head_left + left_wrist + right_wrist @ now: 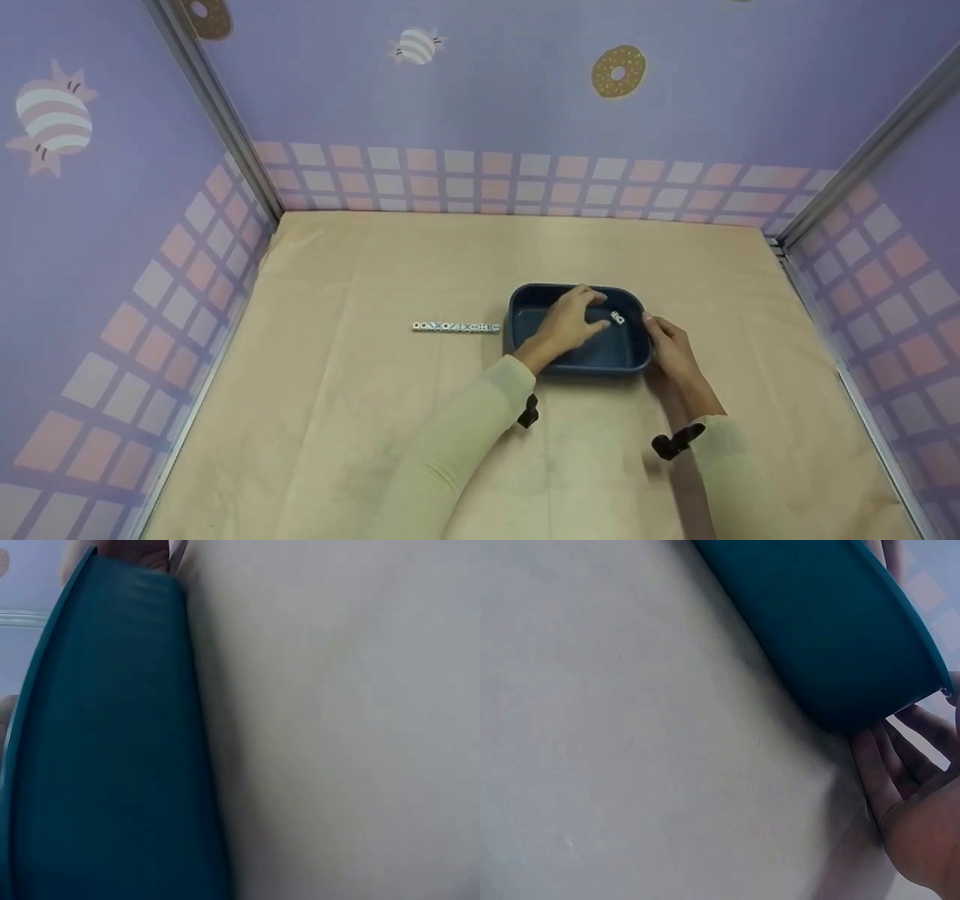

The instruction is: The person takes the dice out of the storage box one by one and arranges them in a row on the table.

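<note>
A dark blue rectangular container (596,372) with rounded corners stands on the table. My left hand (568,321) reaches down into it, thumb and fingers apart with a gap between them. Just right of those fingertips, small white cubes with dark marks, like dice (617,318), lie in the container. My right hand (675,352) holds the container's right end. Its thumb is at the rim and its fingers (877,772) lie against the outer wall. In the left wrist view the container's side (120,727) hides most of the left hand.
A straight row of small marked cubes (455,328) lies on the table left of the container. Beige cloth (360,420) covers the table. Purple patterned walls (510,112) enclose the back and both sides.
</note>
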Available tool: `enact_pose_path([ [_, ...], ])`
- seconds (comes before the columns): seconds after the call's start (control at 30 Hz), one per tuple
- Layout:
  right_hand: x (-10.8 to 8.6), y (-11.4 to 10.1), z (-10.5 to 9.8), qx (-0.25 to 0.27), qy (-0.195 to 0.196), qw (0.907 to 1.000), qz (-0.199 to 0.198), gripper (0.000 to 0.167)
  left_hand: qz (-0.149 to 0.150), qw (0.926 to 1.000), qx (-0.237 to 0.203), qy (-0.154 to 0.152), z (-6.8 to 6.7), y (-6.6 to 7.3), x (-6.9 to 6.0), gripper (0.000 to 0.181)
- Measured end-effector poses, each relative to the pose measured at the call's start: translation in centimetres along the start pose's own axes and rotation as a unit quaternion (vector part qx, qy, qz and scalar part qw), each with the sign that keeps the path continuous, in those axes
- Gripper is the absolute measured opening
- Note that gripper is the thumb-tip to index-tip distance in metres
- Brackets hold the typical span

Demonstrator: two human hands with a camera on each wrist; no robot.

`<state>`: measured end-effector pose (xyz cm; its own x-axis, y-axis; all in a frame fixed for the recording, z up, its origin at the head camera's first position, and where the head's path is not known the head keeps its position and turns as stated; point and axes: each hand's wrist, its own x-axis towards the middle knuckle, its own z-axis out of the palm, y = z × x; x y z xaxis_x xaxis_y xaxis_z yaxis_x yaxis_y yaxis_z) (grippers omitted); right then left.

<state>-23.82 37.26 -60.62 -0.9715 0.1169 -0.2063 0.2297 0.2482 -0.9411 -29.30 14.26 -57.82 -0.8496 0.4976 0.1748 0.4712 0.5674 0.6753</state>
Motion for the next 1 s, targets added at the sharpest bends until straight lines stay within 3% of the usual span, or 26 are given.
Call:
enact_pose_path([
  [0.2,0.1,-0.1,0.1,-0.007,-0.002,0.9999,0.011,0.072,-0.019,0.9995,0.01,-0.021,1.4,0.5,1.0,0.048],
  [0.43,-0.9,-1.8,-0.1,0.001,-0.012,0.9997,0.022,0.06,-0.009,0.9996,0.0,-0.025,2.8,0.4,1.7,0.043],
  [0.6,-2.0,-3.3,-0.1,-0.002,-0.012,0.9998,0.014,0.055,0.003,0.9985,0.019,-0.052,2.9,0.1,1.8,0.05],
  [0.83,-0.1,-0.1,-0.2,-0.024,0.0,0.9997,0.011,0.076,0.003,0.9932,0.046,-0.107,3.1,-0.2,1.9,0.058],
  [1.0,0.1,-0.1,-0.1,-0.027,0.001,0.9996,0.01,0.075,0.002,0.9941,0.048,-0.097,3.1,-0.4,1.8,0.047],
])
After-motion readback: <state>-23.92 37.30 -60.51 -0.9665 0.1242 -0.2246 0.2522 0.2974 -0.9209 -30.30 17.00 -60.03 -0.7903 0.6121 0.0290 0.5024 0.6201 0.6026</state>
